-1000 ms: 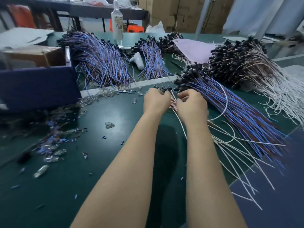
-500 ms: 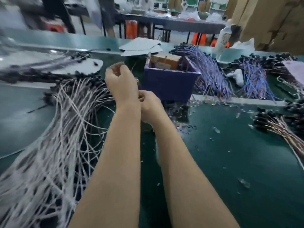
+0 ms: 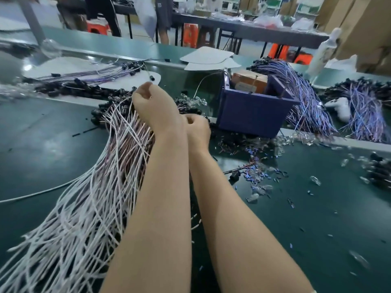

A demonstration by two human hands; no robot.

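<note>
White wires (image 3: 88, 197) at eight o'clock are streaked with reddish-brown strands and tipped with black plugs (image 3: 96, 118). The table mat (image 3: 317, 229) is dark green. At one o'clock, a navy-blue bin (image 3: 251, 115) with a tan cardboard box (image 3: 249, 82) — at two o'clock, blue-and-violet wires (image 3: 309, 98). Orange stools (image 3: 190, 35) at twelve.

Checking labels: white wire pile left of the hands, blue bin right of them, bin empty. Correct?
Not empty: the head view shows a brown box in the blue bin. The wire pile is left of the left hand and right hand, bin right.
</note>
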